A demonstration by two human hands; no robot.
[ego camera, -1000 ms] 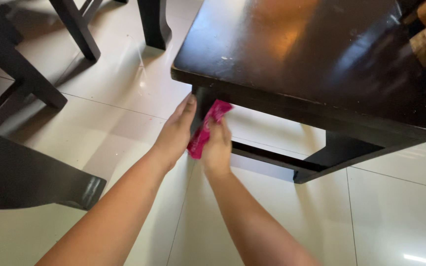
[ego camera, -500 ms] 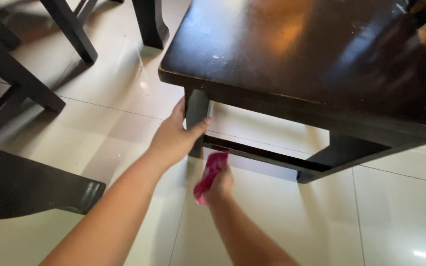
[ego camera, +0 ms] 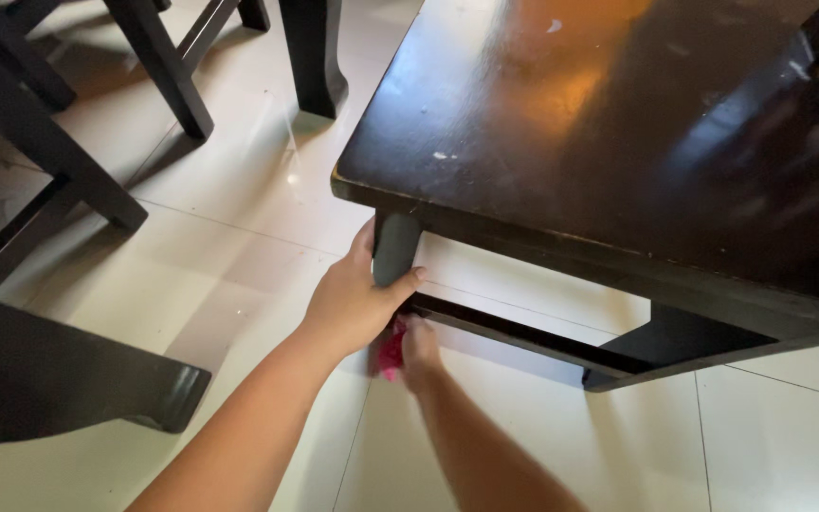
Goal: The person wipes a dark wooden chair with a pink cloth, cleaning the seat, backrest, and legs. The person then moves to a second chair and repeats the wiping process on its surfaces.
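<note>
A person crouches at the corner of a dark wooden table [ego camera: 618, 123] on a pale tiled floor [ego camera: 239, 265]. The left hand [ego camera: 353, 303] wraps the table's corner leg [ego camera: 392, 251], fingers and thumb closed around it just under the tabletop. The right hand [ego camera: 417, 349] is lower, beside the foot of that leg, fingers curled shut on a bunched pink cloth [ego camera: 391, 349] pressed against the wood. Both forearms stretch forward and down towards the leg. The wiping looks to have reached the lower leg; the crossbar [ego camera: 514, 334] running away from the leg appears untouched. Dark chair legs [ego camera: 158, 66] stand beyond the table.
</note>
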